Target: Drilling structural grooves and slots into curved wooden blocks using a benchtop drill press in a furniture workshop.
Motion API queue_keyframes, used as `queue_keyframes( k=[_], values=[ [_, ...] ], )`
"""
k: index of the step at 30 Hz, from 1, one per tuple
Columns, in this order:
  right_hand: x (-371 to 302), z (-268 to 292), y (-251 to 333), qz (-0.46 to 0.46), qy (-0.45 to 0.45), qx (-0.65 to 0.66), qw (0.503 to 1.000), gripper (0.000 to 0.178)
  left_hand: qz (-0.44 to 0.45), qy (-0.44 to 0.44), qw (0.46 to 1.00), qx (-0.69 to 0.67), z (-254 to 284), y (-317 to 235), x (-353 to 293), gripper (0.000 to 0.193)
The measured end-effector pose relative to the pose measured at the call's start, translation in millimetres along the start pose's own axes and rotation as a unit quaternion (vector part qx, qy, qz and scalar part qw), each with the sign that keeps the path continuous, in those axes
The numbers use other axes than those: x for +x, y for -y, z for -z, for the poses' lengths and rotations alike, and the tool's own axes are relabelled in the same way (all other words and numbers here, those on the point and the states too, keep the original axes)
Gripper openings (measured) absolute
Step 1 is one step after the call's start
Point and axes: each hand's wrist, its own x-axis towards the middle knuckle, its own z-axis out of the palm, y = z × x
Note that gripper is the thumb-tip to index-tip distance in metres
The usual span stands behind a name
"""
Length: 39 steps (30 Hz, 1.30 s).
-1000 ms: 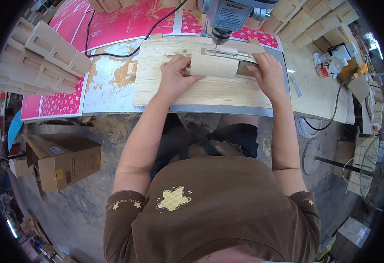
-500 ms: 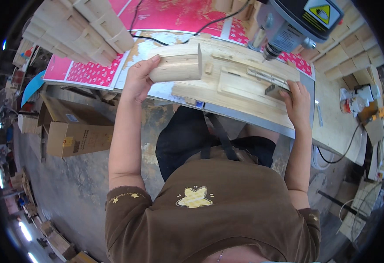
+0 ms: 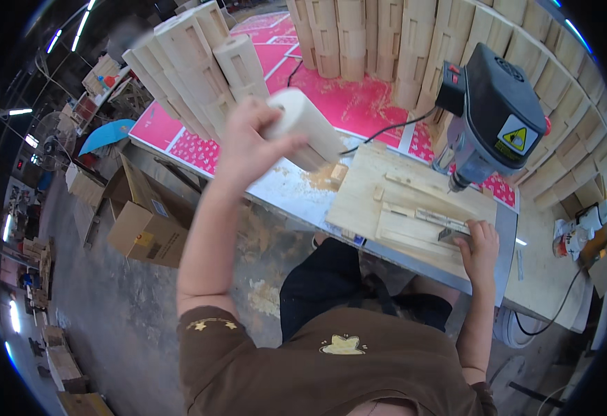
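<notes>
Raised over the table's left part, my left hand (image 3: 251,145) grips a pale wooden block (image 3: 309,135) with rounded sides, slightly blurred, its end tipped up. My right hand (image 3: 482,246) is closed on a small grey metal block (image 3: 450,236) at the right end of a wooden jig (image 3: 407,239). A narrow metal bar (image 3: 438,217) lies along the jig, just behind that block. The jig sits on a wooden board (image 3: 355,197). Above its far right side hangs the drill chuck (image 3: 458,182) of a black and grey bench drill (image 3: 504,104), apart from both hands.
Stacks of wooden blocks (image 3: 191,66) stand at the back left, and more stacked blocks (image 3: 414,59) line the back. Pink patterned sheeting (image 3: 324,100) with sawdust covers the far tabletop. A black cable (image 3: 390,132) runs to the drill. An open cardboard box (image 3: 149,225) stands left on the floor.
My left hand has turned over the wooden block, tilting it upright and away from the jig. My right hand stays on the metal block. The view has shifted, showing more of the back stacks.
</notes>
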Motion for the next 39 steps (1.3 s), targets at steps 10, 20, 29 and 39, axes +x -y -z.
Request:
queue_keyframes(
  k=[10,20,29,39],
  values=[
    [4,1,7,-0.025,-0.018,0.001,1.000,0.038,-0.112,-0.064,0.941,0.313,86,62,199,0.046],
    [7,3,8,-0.023,-0.017,-0.001,1.000,0.037,0.079,0.031,0.908,0.410,72,127,265,0.048],
    [4,2,3,-0.024,-0.027,0.025,0.999,0.036,-0.002,-0.004,0.915,0.403,74,168,281,0.039],
    [6,10,-1,-0.035,0.014,0.047,0.998,0.036,-0.181,-0.107,0.952,0.223,5,75,170,0.047]
  ],
)
